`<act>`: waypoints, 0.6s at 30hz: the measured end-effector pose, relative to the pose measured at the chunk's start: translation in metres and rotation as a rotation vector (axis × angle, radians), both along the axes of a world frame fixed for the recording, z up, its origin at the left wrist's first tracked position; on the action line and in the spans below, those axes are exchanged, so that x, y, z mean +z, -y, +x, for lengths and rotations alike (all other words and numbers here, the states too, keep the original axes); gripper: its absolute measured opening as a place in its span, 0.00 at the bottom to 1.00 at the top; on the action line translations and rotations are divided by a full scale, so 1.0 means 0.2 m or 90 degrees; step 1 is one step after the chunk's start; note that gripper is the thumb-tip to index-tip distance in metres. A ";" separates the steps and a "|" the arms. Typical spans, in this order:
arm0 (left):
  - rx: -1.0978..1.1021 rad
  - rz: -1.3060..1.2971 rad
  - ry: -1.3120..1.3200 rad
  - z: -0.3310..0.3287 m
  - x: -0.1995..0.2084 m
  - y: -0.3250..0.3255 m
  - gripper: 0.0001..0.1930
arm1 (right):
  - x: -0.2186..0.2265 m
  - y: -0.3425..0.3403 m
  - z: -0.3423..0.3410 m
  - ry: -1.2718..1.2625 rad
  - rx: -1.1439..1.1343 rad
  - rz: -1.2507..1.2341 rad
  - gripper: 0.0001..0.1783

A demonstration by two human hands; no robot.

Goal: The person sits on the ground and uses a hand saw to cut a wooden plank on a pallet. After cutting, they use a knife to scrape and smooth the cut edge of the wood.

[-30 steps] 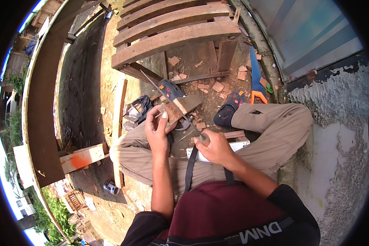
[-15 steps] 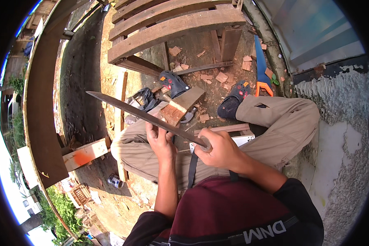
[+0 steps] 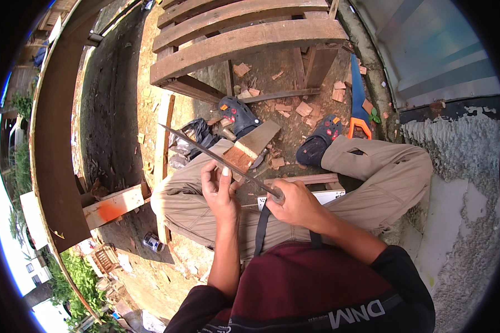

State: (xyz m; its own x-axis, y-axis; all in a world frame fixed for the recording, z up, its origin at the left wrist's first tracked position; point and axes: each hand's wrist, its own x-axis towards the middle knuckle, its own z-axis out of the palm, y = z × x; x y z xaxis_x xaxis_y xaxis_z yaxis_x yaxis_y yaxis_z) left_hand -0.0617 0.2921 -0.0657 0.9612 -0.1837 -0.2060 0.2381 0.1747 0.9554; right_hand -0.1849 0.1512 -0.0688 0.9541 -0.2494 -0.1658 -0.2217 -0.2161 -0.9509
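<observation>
My right hand (image 3: 294, 204) is wrapped round the handle of a machete (image 3: 205, 151). Its long dark blade slants up to the left across my lap, seen nearly edge-on. Just below the middle of the blade is my left hand (image 3: 221, 194), palm up, thumb raised and fingers loosely bent and apart. Whether a fingertip touches the blade I cannot tell. Beyond the blade lies a block of wood (image 3: 259, 139) with a freshly cut, reddish face, between my feet in dark clogs (image 3: 238, 115).
A slatted wooden bench (image 3: 250, 41) stands ahead. Wood chips (image 3: 304, 109) litter the ground. To the right lies a handsaw (image 3: 359, 100) with blue blade and orange handle, beside a rough wall (image 3: 455, 139). A black plastic bag (image 3: 197, 133), a can (image 3: 153, 242) and an orange-marked board (image 3: 116, 208) are left.
The machete blade has turned from showing its flat side to nearly edge-on, and its tip has swung to the right. My left thumb now shows in front of the fingers.
</observation>
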 end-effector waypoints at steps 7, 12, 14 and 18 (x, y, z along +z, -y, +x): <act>0.009 -0.028 -0.012 0.02 0.00 -0.03 0.18 | 0.19 0.01 0.03 0.059 -0.009 0.036 0.14; -0.003 0.004 -0.003 0.01 -0.05 -0.06 0.20 | -0.05 0.01 0.05 -0.020 0.030 -0.043 0.15; 0.035 0.018 -0.005 0.02 -0.04 -0.03 0.21 | 0.01 0.03 0.07 -0.053 0.039 -0.044 0.15; 0.055 0.016 0.005 0.05 0.02 0.02 0.20 | 0.24 0.03 0.03 0.047 0.030 0.002 0.15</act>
